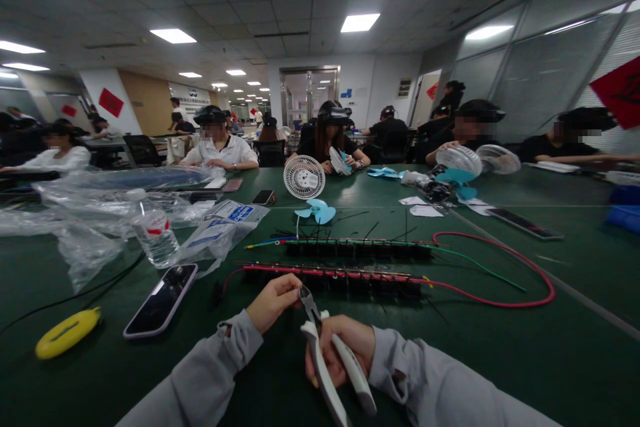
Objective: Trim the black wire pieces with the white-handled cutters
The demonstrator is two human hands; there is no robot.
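Note:
My right hand is wrapped round the grey and white handles of a pair of pliers, whose jaws point up and away from me. At the jaw tips, the thumb and fingers of my left hand are pinched together; whatever lies between them is too small to make out. Just beyond both hands runs a black strip with a red cable along it. Behind that lies a second black strip with a green wire, thin black ends sticking up from it.
Left of my hands are a phone, a yellow cutter, a water bottle and plastic bags. A blue fan blade and a white fan grille stand beyond the strips. Several people sit across the green table.

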